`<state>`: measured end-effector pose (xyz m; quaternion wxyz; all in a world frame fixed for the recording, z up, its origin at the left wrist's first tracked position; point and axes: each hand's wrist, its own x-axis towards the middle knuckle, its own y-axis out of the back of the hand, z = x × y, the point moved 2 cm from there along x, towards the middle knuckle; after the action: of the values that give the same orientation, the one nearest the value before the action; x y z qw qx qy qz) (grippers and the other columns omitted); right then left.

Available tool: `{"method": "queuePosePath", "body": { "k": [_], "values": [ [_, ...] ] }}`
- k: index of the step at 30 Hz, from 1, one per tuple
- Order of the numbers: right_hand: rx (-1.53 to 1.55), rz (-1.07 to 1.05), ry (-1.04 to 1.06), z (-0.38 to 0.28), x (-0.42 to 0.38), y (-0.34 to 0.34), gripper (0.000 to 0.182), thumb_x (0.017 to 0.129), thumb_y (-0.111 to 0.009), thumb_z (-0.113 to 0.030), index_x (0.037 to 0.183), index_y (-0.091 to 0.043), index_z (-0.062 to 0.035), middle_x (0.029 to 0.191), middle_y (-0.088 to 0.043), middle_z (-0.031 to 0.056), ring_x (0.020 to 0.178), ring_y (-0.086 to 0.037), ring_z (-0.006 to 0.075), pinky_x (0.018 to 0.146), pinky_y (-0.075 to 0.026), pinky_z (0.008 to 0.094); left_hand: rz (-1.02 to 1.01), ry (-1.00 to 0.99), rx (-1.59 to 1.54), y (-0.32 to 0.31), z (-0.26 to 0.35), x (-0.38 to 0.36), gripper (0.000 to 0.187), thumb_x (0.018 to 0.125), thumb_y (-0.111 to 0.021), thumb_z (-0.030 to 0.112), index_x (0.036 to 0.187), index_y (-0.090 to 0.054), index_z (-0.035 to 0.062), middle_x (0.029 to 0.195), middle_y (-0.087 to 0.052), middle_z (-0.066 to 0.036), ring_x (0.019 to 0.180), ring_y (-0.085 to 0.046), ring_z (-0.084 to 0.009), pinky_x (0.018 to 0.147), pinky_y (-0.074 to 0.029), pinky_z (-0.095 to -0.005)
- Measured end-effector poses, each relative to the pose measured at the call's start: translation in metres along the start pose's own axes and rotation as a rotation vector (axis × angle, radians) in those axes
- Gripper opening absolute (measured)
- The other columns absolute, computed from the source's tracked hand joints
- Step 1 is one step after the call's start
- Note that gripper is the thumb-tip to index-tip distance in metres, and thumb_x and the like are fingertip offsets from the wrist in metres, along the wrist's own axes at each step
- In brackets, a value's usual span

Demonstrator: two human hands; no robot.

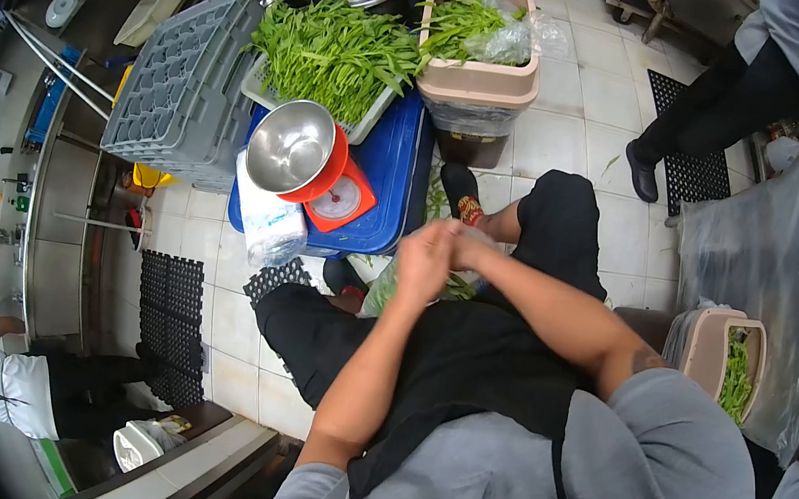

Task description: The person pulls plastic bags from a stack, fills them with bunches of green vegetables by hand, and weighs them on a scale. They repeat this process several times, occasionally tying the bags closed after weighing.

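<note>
**Hands joined over lap, plastic bag of greens just below**

Head cam, looking down. Person seated, black apron, grey sleeves, legs out over tiled floor.

- Left hand [424,258] & right hand [465,248] pressed together at centre, above knees. Fingers curled in, overlapping; blurred, so can't tell if they pinch a stem or the bag's edge, or nothing.
- Plastic bag of greens [384,293] sits directly under/behind left hand, toward the knees; touching or just beside the hand, can't say which. Bag's long axis runs roughly down-left to up-right, along the lap. Left hand is the nearer; right hand lies just beyond it, to the right side of frame.

Surroundings:
- Blue bin [396,163] ahead of feet, carrying red scale [340,199] w/ steel bowl [290,146], empty as far as seen.
- White tray of loose leafy greens [334,54] behind scale; beige bin [477,83] w/ more greens just right of it.
- Grey crate [178,89] tilted, left of tray.
- Second beige container [723,358] w/ greens at person's right side.
- Co-worker standing top right [734,82]; another in white, lower left [9,380].
</note>
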<state>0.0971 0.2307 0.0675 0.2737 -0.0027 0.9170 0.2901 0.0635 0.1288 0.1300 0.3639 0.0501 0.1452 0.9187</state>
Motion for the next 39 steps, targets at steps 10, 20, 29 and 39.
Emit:
{"method": "queuePosePath", "body": {
  "k": [10, 20, 29, 39],
  "values": [
    [0.314, 0.062, 0.409, 0.005, 0.018, -0.036, 0.031, 0.089, -0.060, -0.024, 0.107, -0.065, 0.0003, 0.105, -0.067, 0.0261, 0.104, -0.063, 0.0396, 0.090, -0.048, 0.0456, 0.080, -0.164, 0.129, -0.004, -0.004, -0.005, 0.032, 0.100, -0.059, 0.027, 0.087, -0.066, -0.0018, 0.065, -0.059, -0.004, 0.066, -0.054, -0.0104, 0.060, -0.045, -0.0324],
    [-0.862, -0.064, 0.809, -0.023, -0.105, 0.047, 0.029, 0.085, -0.066, -0.034, 0.086, -0.072, -0.0063, 0.094, -0.070, 0.0122, 0.115, -0.058, 0.0320, 0.091, -0.048, 0.0440, 0.023, -0.062, 0.262, 0.082, 0.007, 0.021, 0.031, 0.098, -0.060, 0.031, 0.098, -0.071, 0.0022, 0.068, -0.062, -0.011, 0.064, -0.056, -0.0134, 0.062, -0.046, -0.0322],
    [0.156, -0.060, 0.661, -0.111, -0.048, 0.086, 0.011, 0.083, -0.057, -0.009, 0.087, -0.065, -0.0026, 0.086, -0.068, 0.0114, 0.093, -0.065, 0.0269, 0.079, -0.050, 0.0400, -0.058, -0.141, 0.160, 0.112, 0.096, -0.001, 0.033, 0.094, -0.063, 0.020, 0.120, -0.061, -0.0009, 0.100, -0.067, -0.013, 0.089, -0.061, -0.0167, 0.080, -0.049, -0.0324],
    [0.293, 0.356, 0.892, -0.155, -0.030, 0.184, 0.028, 0.092, -0.062, -0.023, 0.112, -0.064, -0.0029, 0.103, -0.070, 0.0115, 0.096, -0.066, 0.0197, 0.082, -0.052, 0.0335, 0.256, 0.296, -0.336, 0.143, 0.053, 0.005, 0.052, 0.100, -0.054, 0.040, 0.123, -0.057, -0.0067, 0.115, -0.064, -0.014, 0.097, -0.065, -0.0234, 0.083, -0.054, -0.0363]
  ]
}}
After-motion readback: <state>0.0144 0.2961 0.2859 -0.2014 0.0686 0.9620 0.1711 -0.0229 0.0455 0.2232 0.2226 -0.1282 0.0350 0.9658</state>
